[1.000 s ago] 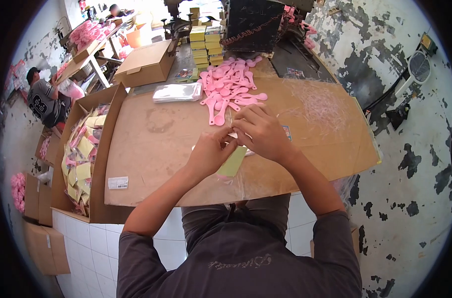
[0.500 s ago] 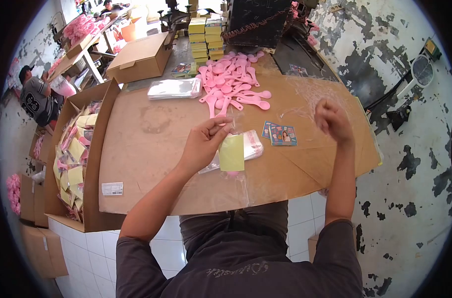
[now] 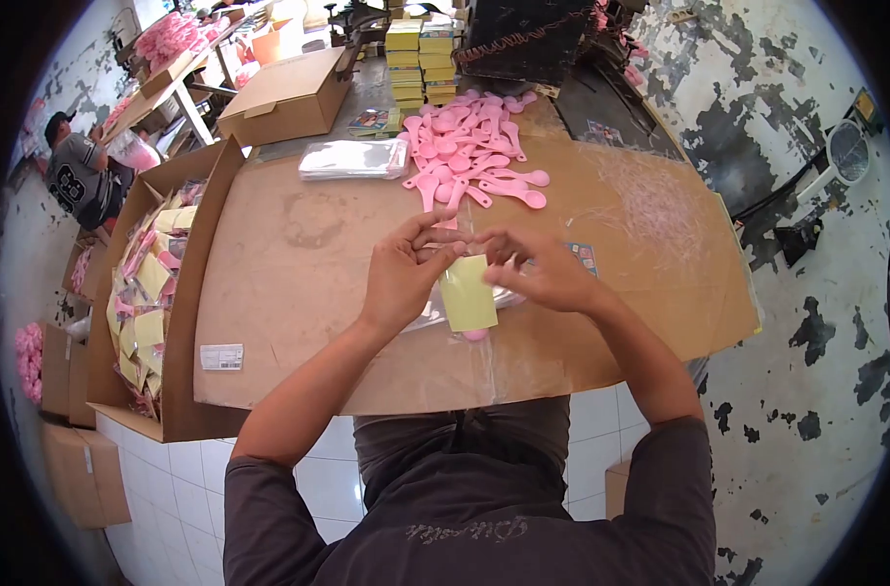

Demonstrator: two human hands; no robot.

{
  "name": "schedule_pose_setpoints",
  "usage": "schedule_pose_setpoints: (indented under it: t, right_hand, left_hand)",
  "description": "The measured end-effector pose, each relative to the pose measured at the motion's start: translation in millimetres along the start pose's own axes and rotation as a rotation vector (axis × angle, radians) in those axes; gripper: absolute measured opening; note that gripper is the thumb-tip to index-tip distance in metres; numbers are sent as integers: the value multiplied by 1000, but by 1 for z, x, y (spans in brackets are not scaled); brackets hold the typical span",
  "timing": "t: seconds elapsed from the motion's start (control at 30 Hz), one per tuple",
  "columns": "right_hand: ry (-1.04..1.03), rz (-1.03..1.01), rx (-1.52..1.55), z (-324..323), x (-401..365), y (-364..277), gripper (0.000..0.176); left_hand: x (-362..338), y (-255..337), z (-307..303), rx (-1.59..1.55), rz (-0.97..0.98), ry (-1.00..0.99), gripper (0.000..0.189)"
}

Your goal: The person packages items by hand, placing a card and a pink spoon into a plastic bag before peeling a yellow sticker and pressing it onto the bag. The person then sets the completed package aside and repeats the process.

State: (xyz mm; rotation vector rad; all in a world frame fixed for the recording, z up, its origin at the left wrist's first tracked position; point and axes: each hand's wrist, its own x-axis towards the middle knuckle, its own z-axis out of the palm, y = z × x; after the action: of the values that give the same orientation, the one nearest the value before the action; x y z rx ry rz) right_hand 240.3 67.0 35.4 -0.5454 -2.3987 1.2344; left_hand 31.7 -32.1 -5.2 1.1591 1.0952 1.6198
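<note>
Between my hands hangs a clear bag with a yellow card [image 3: 468, 295] in it, and a pink spoon end [image 3: 476, 335] shows below the card. My left hand [image 3: 408, 269] pinches the bag's top edge. At the card's upper right is my right hand [image 3: 538, 269], its fingers curled at the bag's top; whether it grips the bag is unclear. Beneath the bag lies a stack of clear bags [image 3: 427, 317], partly covered. Printed cards [image 3: 582, 256] are mostly hidden behind my right hand. Pink spoons [image 3: 474, 146] lie heaped beyond my hands.
An open carton [image 3: 176, 371] of filled bags stands at the left. Another pack of clear bags [image 3: 352, 160], a closed box [image 3: 287, 96] and stacked yellow cards [image 3: 404, 63] are farther back. Plastic strips [image 3: 655, 200] lie at the right. A person [image 3: 79, 176] sits at the far left.
My right hand has come in from the right to the top of the bag beside my left hand, now covering much of the printed cards. The view has shifted slightly.
</note>
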Motion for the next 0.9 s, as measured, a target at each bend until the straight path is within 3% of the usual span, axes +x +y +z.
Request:
schedule_pose_setpoints:
  t: [0.13,0.2,0.3,0.47,0.6,0.9]
  right_hand:
    - [-3,44,432,22,25,41,33]
    - [-45,65,584,18,28,49,33]
    - [59,56,664,23,24,57,31]
    - [104,102,631,23,15,58,22]
    - [162,90,608,23,15,67,14]
    - [122,112,626,17,12,72,16]
  left_hand:
    - [4,-5,-3,49,53,97,42]
    - [6,-4,-4,17,-31,94,42]
    - [6,-11,-6,-19,-135,14,40]
    - [2,-12,-3,22,-229,-76,32]
    - [0,-13,1,8,-206,-12,28]
    - [3,-17,-5,-4,-232,-49,24]
